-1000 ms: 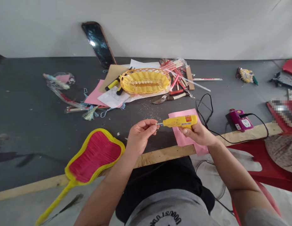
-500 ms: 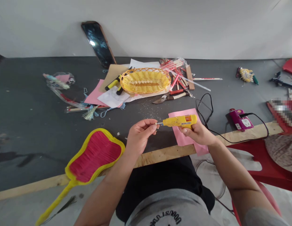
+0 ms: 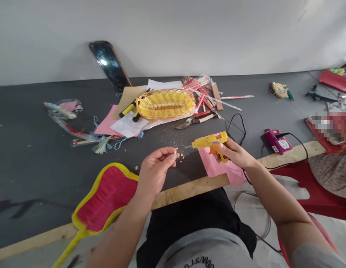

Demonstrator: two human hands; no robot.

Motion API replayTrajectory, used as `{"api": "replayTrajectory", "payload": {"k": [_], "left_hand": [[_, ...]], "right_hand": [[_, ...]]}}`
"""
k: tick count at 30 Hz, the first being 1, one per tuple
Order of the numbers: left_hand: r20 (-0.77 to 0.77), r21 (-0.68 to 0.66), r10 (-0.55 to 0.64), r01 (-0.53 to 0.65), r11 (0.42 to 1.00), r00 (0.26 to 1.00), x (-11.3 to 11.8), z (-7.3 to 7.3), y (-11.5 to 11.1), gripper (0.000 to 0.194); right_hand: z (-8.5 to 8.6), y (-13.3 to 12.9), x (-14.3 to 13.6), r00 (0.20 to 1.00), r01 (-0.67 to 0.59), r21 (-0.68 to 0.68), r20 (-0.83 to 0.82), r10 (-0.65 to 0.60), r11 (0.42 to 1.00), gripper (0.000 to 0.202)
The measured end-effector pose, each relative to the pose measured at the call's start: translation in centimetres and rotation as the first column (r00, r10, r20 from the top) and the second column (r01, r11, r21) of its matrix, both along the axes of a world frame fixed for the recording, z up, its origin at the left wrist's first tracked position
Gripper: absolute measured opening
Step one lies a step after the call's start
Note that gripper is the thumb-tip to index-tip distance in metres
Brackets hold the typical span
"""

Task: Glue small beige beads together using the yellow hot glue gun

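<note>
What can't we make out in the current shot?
- Head view: small pale piece, too small to identify and partly covered by the left hand.
- Head view: grip of the yellow glue gun, partly behind the right hand.
- Head view: end of the handle on the red-and-yellow fan-shaped piece, cut off by the bottom edge.
- Head view: reddish item at far right, partly masked by pixelation.

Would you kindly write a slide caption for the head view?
Right hand holds a yellow glue gun while the left hand pinches a small pale piece over a grey table.
</note>
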State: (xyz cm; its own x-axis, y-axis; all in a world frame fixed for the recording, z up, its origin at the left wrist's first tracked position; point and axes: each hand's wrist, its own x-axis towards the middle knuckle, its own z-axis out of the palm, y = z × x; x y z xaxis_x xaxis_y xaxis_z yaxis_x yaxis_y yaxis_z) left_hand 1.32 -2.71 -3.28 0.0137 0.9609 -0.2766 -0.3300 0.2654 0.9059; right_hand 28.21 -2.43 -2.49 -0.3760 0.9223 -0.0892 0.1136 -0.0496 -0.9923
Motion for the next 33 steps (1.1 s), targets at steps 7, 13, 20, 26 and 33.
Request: {"api": "replayTrajectory", "payload": {"k": [7, 13, 20, 26, 33], "left_hand": [[-0.058, 0.032, 0.014, -0.013, 0.999, 0.998, -1.8, 1.6, 1.6, 0.024], [-0.059, 0.065, 0.016, -0.012, 0.998, 0.998, -2.0, 2.5, 4.0, 0.026], [-0.108, 0.049, 0.004, 0.002, 0.999, 0.994, -1.7, 1.6, 5.1, 0.026], [-0.134, 0.026, 0.012, -0.008, 1.000, 0.991, -2.0, 1.1, 4.9, 0.021], [-0.117, -0.050, 0.080, -0.087, 0.995, 0.990, -1.6, 1.3, 4.9, 0.026]], "right_hand": [[-0.7, 1.5, 3.0, 0.967, 0.252, -0.084, 0.058, -0.248, 0.964, 0.045], [-1.5, 2.7, 4.2, 0.913, 0.370, -0.158, 0.244, -0.327, 0.915, 0.062], [-0.3, 2.9, 3.2, 0.487, 0.181, 0.239, 0.821, -0.298, 0.954, 0.056], [2.3, 2.2, 0.0, 0.397, 0.001, 0.366, 0.854, -0.337, 0.931, 0.030], [3.9, 3.8, -6.7, 0.638, -0.121, 0.543, 0.684, -0.354, 0.831, 0.028]]}}
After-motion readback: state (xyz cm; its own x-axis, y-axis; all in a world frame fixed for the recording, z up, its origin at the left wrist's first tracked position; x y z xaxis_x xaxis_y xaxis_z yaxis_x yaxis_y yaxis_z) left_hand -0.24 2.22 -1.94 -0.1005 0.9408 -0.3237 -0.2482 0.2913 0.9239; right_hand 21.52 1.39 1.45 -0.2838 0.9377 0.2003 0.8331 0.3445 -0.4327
